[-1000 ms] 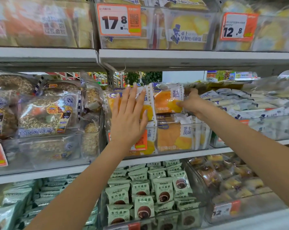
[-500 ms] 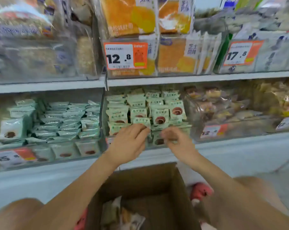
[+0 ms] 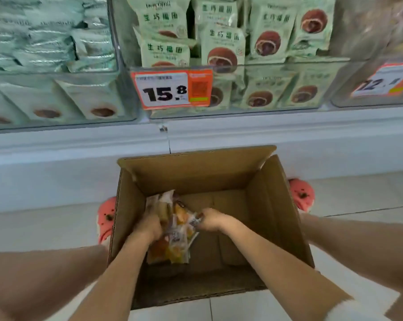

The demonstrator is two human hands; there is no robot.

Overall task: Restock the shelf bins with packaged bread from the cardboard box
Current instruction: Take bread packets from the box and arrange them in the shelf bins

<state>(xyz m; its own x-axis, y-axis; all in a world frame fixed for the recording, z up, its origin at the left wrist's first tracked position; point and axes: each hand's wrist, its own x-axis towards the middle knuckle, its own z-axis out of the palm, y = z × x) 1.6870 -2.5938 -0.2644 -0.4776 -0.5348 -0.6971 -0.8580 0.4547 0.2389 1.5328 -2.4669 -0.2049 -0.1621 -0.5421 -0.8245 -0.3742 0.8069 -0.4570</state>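
An orange-and-white price tag (image 3: 172,90) clipped to the clear plastic shelf bin (image 3: 253,107) reads "15.8". The pale green bread packets (image 3: 222,46) behind it carry "生巧福团". A second, blurred orange tag (image 3: 384,83) on the right shows "12."

I have one view only, from the head camera. It looks steeply down and forward, close over the open cardboard box (image 3: 195,172) on the floor, with the lowest shelf bins (image 3: 276,89) filling the upper frame.

left hand (image 3: 148,224): lowered, fingers curled in a grip | right hand (image 3: 213,220): lowered, fingers pinched shut | both forearms: extended forward and down
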